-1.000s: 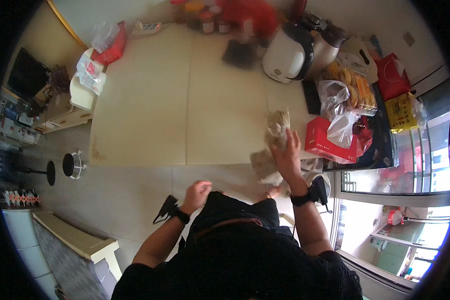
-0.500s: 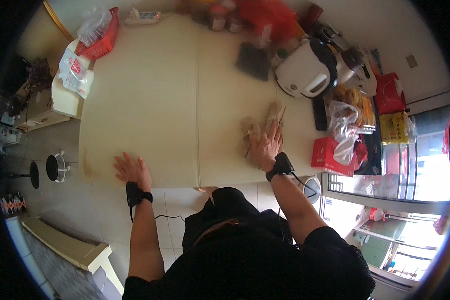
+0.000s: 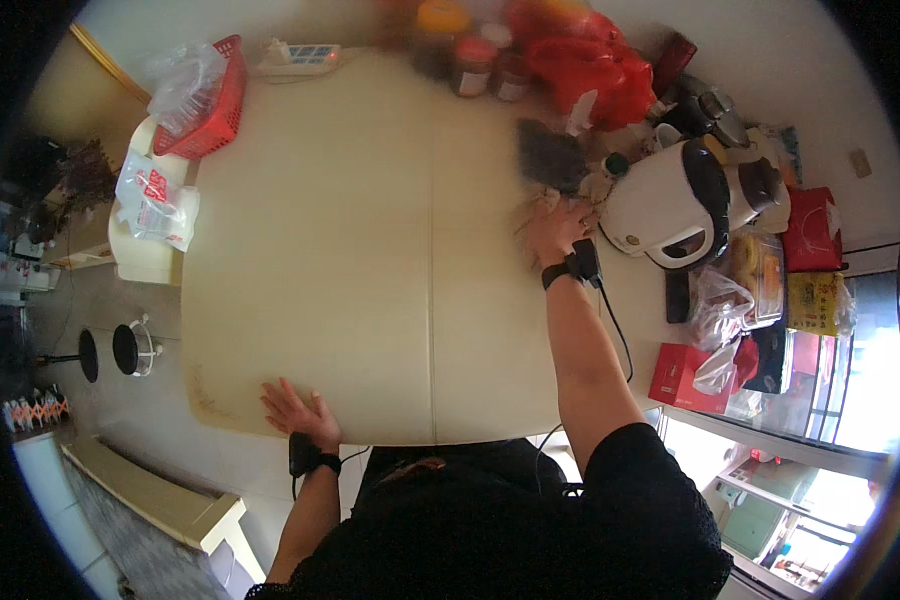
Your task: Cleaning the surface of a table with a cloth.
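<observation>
My left hand (image 3: 300, 415) rests flat on the near left edge of the pale table (image 3: 310, 250), its fingers spread and nothing in them. At the far right of the tabletop my right hand (image 3: 557, 232) presses down on a crumpled brownish cloth (image 3: 526, 222). Only bits of that cloth show around the fingers, which are blurred. Just beyond this hand lies a dark, flat item (image 3: 551, 157) whose kind I cannot make out. A small bottle with a dark green cap (image 3: 616, 165) stands close to its right.
A white kettle-like appliance (image 3: 660, 205) stands right of my right hand. Beside it are a red box (image 3: 690, 377) and a clear plastic bag (image 3: 720, 305). Jars (image 3: 473, 68) and a red bag (image 3: 595, 70) line the far edge; a red basket (image 3: 210, 120) sits far left.
My right hand has moved away from me across the table, taking the brownish cloth along, up to the dark item. My left hand stays at the near edge. The whole view has shifted.
</observation>
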A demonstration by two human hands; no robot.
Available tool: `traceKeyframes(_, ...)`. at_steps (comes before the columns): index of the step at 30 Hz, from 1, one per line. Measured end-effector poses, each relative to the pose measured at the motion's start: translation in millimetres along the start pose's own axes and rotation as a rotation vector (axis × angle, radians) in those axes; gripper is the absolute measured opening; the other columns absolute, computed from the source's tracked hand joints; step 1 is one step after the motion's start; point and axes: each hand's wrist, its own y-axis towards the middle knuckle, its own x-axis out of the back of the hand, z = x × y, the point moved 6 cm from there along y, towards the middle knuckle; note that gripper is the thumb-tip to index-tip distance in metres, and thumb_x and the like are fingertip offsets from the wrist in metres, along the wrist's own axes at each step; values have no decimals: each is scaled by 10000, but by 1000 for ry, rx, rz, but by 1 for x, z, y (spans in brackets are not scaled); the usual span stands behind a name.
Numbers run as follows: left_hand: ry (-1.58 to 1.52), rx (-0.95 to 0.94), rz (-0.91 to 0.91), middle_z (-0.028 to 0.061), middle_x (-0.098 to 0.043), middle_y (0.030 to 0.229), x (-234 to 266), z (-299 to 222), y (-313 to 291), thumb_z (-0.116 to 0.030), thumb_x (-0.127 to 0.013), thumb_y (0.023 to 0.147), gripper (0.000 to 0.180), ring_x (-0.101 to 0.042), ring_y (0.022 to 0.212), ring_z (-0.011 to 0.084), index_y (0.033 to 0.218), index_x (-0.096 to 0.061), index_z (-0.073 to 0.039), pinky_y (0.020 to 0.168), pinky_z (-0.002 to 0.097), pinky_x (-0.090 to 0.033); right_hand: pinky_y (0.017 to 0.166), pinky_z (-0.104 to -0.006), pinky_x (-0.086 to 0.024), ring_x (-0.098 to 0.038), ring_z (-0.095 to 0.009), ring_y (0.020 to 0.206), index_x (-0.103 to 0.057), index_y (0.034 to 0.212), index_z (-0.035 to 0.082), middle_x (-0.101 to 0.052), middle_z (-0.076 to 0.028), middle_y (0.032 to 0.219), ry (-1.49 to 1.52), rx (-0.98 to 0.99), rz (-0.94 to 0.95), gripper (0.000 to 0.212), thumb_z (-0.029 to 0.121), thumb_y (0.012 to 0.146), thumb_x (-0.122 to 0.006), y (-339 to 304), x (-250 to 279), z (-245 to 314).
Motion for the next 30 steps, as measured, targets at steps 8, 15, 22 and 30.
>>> traceKeyframes(8, -53, -61, 134, 209, -145, 1467, 3, 14, 7, -343, -527, 841, 640, -127, 1350, 401, 1381, -292, -90, 1033, 598, -128, 990, -549, -285, -222, -440, 1293, -437, 1299, 114, -199, -191, 1439, 153, 220, -84, 527, 330, 831, -544, -84, 13, 1)
traceKeyframes(15, 79, -85, -30, 199, -144, 1469, 10, 91, 80, -375, -504, 863, 630, -156, 1342, 395, 1386, -286, -98, 1033, 590, -139, 1028, -570, -215, -168, -451, 1314, -394, 1338, 120, -219, -208, 1435, 226, 596, 124, 609, 374, 812, -568, -232, 18, 73)
traceKeyframes(22, 262, 117, 110, 185, -113, 1485, -47, 165, 122, -404, -415, 907, 611, -152, 1350, 385, 1418, -230, -124, 1053, 562, -139, 1033, -530, -242, -244, -446, 1281, -420, 1306, 109, -301, -209, 1389, 237, 746, 79, 552, 263, 804, -590, -149, 18, 124)
traceKeyframes(30, 41, 212, 82, 198, -181, 1467, -6, 136, 110, -325, -451, 878, 634, -145, 1364, 330, 1394, -242, -21, 1089, 499, -64, 988, -487, -301, -400, -332, 1163, -514, 1207, 131, -466, -139, 1246, 306, 707, -62, 390, 314, 865, -474, 17, -9, 156)
